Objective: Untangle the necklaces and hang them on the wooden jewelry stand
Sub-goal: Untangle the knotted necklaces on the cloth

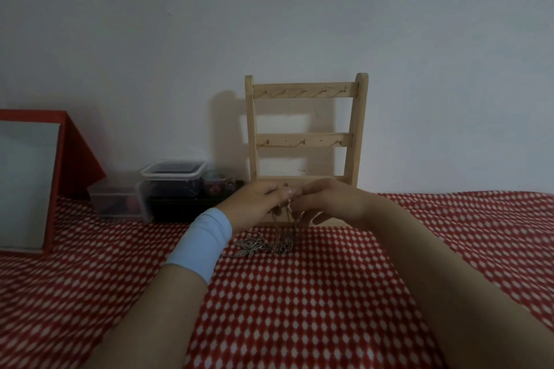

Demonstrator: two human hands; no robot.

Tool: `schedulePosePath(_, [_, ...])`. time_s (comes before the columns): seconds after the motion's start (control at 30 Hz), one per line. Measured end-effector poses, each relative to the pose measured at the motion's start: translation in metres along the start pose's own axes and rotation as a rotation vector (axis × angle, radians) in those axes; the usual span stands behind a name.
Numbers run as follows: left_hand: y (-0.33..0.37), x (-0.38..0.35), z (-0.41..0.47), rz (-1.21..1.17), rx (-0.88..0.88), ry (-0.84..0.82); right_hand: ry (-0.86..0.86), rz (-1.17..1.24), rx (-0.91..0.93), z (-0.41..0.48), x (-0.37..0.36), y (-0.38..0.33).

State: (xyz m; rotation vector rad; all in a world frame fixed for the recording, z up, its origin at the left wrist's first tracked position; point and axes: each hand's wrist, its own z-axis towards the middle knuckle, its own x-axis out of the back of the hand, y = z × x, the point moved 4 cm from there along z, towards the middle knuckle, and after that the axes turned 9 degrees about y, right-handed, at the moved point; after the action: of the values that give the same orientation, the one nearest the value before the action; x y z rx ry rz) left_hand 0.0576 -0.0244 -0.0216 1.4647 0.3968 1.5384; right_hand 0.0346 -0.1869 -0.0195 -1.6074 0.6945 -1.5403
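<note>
Left hand: the left hand (257,201) reaches in from 7 o'clock, fingers curled, thumb and fingertips pinching the chains at the top of the tangle.
Right hand: the right hand (332,201) comes in from 4 o'clock and meets the left one fingertip to fingertip. Its fingers are bent inward and pinch the same bunch of chains.
Necklaces: the necklaces (269,244) are one silvery knot. Thin strands hang straight down from between the two hands, and the rest lies heaped on the cloth at 6 o'clock from the fingers. I can't tell from here how many chains there are.
Jewelry stand: the wooden jewelry stand (304,138) stands upright against the wall at 12 o'clock from the hands, just behind them. The hands cover part of its lowest rail. Small hooks (305,89) run along the top rail and the middle one. None of the necklaces is on it yet.
Wristband: a pale blue band (201,244) wraps the left wrist.
Cloth: a red cloth with white dots (299,308) covers the whole surface under the arms.
Boxes: at 9 o'clock from the stand's foot sits a lidded plastic tub (172,180) on a dark tray. A small round jar of beads (217,184) stands between the tub and the stand, and a low clear box (115,201) sits further left.
Frame: at the far 9 o'clock edge, a red-framed panel (27,186) leans back, tilted.
Wall: a plain pale wall (269,9) carries the stand's shadow to its left.
</note>
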Motion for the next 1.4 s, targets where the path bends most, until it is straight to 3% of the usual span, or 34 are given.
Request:
schedulePosePath(0.23, [-0.018, -0.016, -0.001, -0.159, 0.153, -0.082, -0.074, 0.019, -0.008, 0.0, 0.003, 0.006])
schedulePosePath(0.4, [-0.016, -0.023, -0.003, -0.476, 0.179, -0.217, -0.137, 0.097, -0.032, 0.001, -0.009, 0.008])
schedulePosePath(0.53, [-0.016, -0.015, -0.002, -0.504, 0.16, -0.139, -0.082, 0.162, -0.004, -0.002, 0.003, 0.01])
schedulePosePath(0.73, [-0.016, -0.01, 0.0, -0.341, 0.118, -0.1, 0.059, -0.057, 0.049, 0.003, 0.008, 0.015])
schedulePosePath(0.97, [-0.01, -0.008, -0.002, -0.234, 0.133, -0.091, 0.212, -0.138, 0.059, 0.013, 0.006, 0.021])
schedulePosePath(1.07, [-0.01, -0.01, -0.001, -0.153, 0.132, -0.039, 0.117, -0.245, 0.013, 0.013, 0.004, 0.021])
schedulePosePath(1.2, [-0.015, -0.018, -0.003, -0.049, 0.109, -0.078, -0.174, -0.436, -0.16, 0.004, 0.0, 0.023])
schedulePosePath(1.4, [-0.018, -0.011, -0.005, -0.093, 0.174, -0.194, -0.108, -0.518, -0.171, -0.002, 0.014, 0.019])
